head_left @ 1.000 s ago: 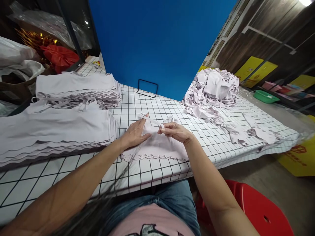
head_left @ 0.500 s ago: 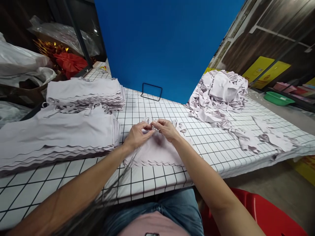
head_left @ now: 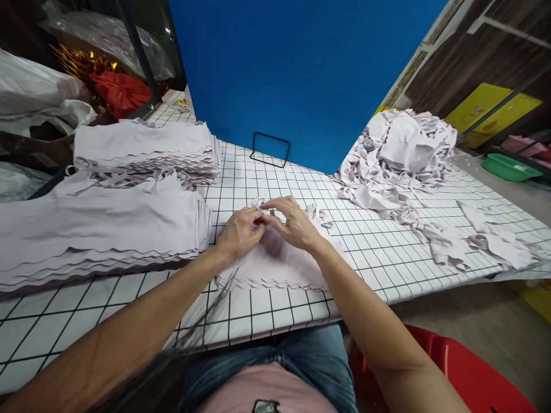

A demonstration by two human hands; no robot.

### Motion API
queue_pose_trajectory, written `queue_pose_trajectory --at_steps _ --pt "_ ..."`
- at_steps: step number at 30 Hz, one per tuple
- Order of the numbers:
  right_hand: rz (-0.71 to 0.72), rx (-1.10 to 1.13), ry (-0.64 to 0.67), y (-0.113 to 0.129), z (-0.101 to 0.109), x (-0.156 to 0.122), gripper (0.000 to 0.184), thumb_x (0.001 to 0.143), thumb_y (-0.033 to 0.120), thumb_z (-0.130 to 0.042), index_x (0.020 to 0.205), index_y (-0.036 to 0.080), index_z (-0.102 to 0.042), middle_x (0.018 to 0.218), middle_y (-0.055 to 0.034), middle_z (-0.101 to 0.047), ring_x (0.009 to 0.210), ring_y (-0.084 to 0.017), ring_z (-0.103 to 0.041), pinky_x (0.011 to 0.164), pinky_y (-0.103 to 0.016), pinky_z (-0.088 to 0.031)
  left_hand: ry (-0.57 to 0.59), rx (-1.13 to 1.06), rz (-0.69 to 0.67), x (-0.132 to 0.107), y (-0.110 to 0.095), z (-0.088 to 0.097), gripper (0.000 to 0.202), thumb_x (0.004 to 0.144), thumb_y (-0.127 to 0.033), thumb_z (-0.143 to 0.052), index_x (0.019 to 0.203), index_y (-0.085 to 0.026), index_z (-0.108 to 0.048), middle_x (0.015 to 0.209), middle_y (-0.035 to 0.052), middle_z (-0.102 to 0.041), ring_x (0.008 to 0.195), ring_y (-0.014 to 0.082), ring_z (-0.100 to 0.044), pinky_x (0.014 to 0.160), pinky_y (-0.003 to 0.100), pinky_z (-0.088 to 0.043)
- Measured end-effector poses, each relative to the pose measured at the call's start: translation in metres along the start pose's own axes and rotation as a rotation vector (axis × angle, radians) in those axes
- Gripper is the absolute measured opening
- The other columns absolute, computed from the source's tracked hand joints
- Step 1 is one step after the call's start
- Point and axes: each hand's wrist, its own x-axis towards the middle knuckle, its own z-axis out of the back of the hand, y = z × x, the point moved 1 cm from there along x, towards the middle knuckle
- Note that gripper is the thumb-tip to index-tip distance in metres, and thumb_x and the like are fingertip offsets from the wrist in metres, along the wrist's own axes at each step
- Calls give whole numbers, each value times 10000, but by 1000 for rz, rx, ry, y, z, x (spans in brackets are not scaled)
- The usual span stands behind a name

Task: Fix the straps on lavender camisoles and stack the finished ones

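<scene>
A pale lilac camisole-like garment (head_left: 288,264), perhaps on several layers with wavy hems, lies flat on the table before me. My left hand (head_left: 241,232) is closed in a pinch on the garment's strap at its upper edge. Beside it, almost touching, my right hand (head_left: 293,222) has its index finger and thumb stretched apart over the same spot. Little of the pinched strap shows between the fingers. More loose straps (head_left: 317,215) curl up at the garment's right end.
Two stacks of the same garments, a near stack (head_left: 129,223) and a far stack (head_left: 146,143), lie left. A heap of fabric pieces (head_left: 404,146) is right, trailing along the grid-patterned tablecloth (head_left: 370,252). A blue panel (head_left: 297,74) with a black wire frame (head_left: 271,150) stands ahead; a red stool (head_left: 465,373) is lower right.
My right hand's index finger and thumb have parted from their pinch. My left hand keeps its pinch at the strap. The view has shifted slightly.
</scene>
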Motion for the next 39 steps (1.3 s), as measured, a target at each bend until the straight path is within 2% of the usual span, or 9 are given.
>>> queue_pose_trajectory --at_steps 1,3,9,12,16,23,30,39 --pt "6 15 78 0 -1 0 206 953 348 -553 1106 249 -648 1119 -41 -684 1069 -218 -532 947 -410 -410 9 14 -14 0 0 0 165 832 -179 -521 820 -170 -685 833 42 -692 794 184 -618 769 322 -481" --pt "-20 26 146 -3 -2 -2 202 963 346 -542 1096 249 -658 1070 -37 -703 1034 -218 -538 930 -414 -421 21 27 -26 0 0 1 162 829 -167 -519 813 -172 -681 821 40 -687 796 184 -612 770 320 -474" --pt "-33 7 116 -16 1 -7 146 932 328 -588 903 214 -673 850 -32 -686 886 -200 -533 833 -365 -431 52 9 -5 1 3 4 147 859 -231 -539 780 -186 -654 806 28 -674 805 184 -590 769 318 -459" --pt "-72 18 144 -15 1 -8 117 918 289 -584 863 216 -657 842 -33 -674 862 -193 -539 791 -345 -429 150 100 11 0 7 2 104 822 -282 -600 822 -198 -661 877 37 -688 884 217 -578 819 350 -445" --pt "-136 40 142 -14 0 -9 100 904 282 -584 875 215 -653 887 -42 -664 866 -189 -559 757 -335 -424 226 185 45 -2 13 -1 193 757 -327 -664 916 -220 -677 940 37 -695 953 253 -568 851 373 -427" --pt "-99 92 168 -18 -4 -11 110 900 299 -616 898 219 -692 863 -39 -646 907 -191 -540 811 -346 -415 178 87 142 -3 11 -2 106 738 -299 -679 740 -194 -663 731 7 -626 766 189 -578 695 295 -424" --pt "-103 122 202 -18 -4 -12 112 893 308 -643 903 228 -721 846 -34 -657 904 -189 -517 814 -346 -411 175 55 225 -4 7 -1 128 731 -309 -688 690 -189 -677 685 -4 -619 662 155 -552 604 265 -398" --pt "-79 115 212 -17 -4 -12 99 897 295 -638 898 235 -717 842 -35 -667 921 -200 -515 835 -359 -420 206 65 259 -3 6 -1 147 723 -311 -656 640 -190 -669 616 -8 -611 570 139 -518 554 264 -375"
